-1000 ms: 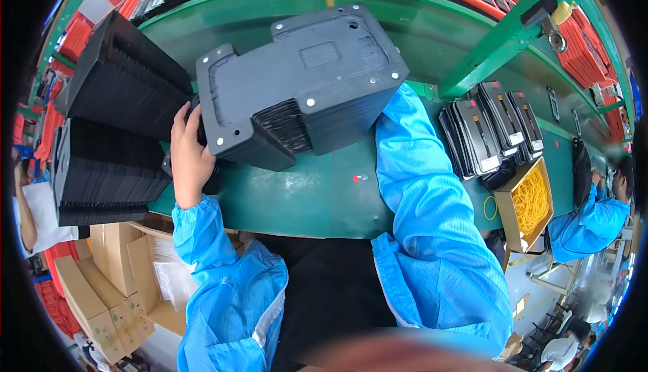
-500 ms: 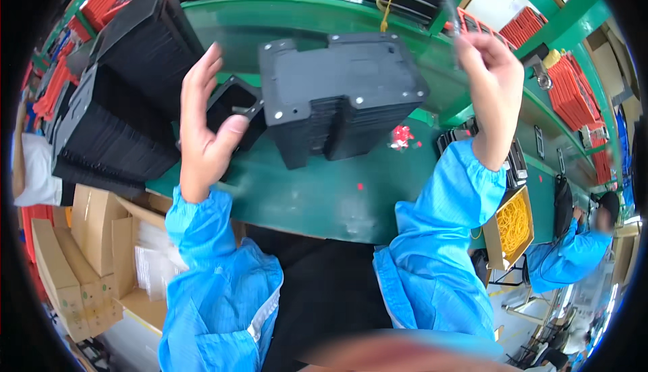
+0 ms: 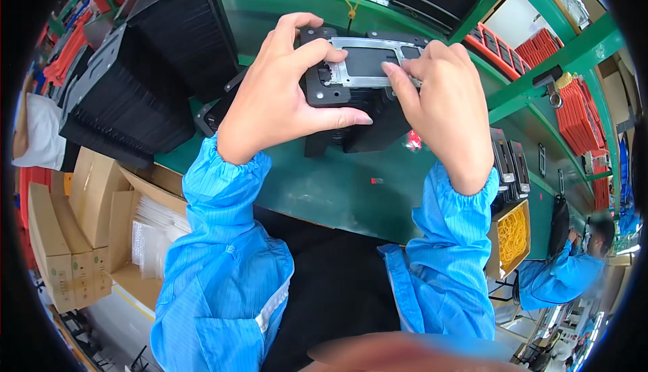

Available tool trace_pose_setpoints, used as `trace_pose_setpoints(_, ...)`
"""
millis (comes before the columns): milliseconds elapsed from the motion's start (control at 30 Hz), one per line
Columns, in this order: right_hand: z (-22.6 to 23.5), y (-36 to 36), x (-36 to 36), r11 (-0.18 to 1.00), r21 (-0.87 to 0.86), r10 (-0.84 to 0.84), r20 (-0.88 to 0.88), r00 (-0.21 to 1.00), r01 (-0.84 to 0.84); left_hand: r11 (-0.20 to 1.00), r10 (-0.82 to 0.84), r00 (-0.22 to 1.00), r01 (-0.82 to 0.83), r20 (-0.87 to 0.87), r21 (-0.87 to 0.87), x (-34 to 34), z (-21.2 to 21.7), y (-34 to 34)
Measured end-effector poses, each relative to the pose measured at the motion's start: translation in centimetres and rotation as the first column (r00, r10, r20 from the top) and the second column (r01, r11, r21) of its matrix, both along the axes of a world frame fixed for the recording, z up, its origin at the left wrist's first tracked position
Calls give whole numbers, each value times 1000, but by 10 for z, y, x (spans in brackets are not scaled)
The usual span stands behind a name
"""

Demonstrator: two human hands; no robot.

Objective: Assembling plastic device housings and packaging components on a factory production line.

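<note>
A silver rectangular metal frame (image 3: 368,82) with a dark panel inside lies over the top of a stack of black trays (image 3: 329,96). My right hand (image 3: 445,102) grips the frame's right end, thumb on its near edge and fingers over the far side. My left hand (image 3: 277,95) is at the left end, fingers spread. Its index fingertip touches the frame, another finger reaches to the stack's far left corner, and the thumb points right in front of the stack.
Tall stacks of black trays (image 3: 121,95) stand at left above an open cardboard box (image 3: 121,200). Red bits (image 3: 413,141) lie on the green table (image 3: 304,190). At right are a box of yellow cords (image 3: 513,237), a green post (image 3: 540,78) and a person in blue (image 3: 560,281).
Both hands have come inward to the tray stack. My right hand has brought the metal frame from the upper right onto it. The view has shifted slightly.
</note>
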State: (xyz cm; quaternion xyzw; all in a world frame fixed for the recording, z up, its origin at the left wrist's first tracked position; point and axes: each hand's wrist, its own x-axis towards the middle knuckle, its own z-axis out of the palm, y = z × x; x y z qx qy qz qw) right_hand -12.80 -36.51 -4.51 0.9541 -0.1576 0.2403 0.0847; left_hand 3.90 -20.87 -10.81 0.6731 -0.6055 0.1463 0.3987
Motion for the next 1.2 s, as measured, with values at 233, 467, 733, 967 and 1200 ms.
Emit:
trace_pose_setpoints(233, -38, -60, -50, 908, 312, 160, 356, 921, -279, 940, 69, 993, -96, -92, -327, -17, -31, 33)
trace_pose_setpoints(467, -191, -104, -221, 814, 159, -570, 29, 821, 559, 994, -32, 574, 104, -818, 35, -68, -150, 122)
trace_pose_setpoints(733, -179, -54, -203, 885, 97, -464, 87, 881, 456, 861, -291, 647, 498, -705, 101, -96, -116, 51)
trace_pose_setpoints(967, -167, 52, -182, 881, 469, -197, 488, 850, -65, 766, -325, 204, 629, -923, -131, -169, -108, -8)
trace_pose_setpoints(1200, -183, 73, -147, 319, 767, -379, 641, 667, -556, 730, -465, 529, 683, -710, 31, -173, -135, -10)
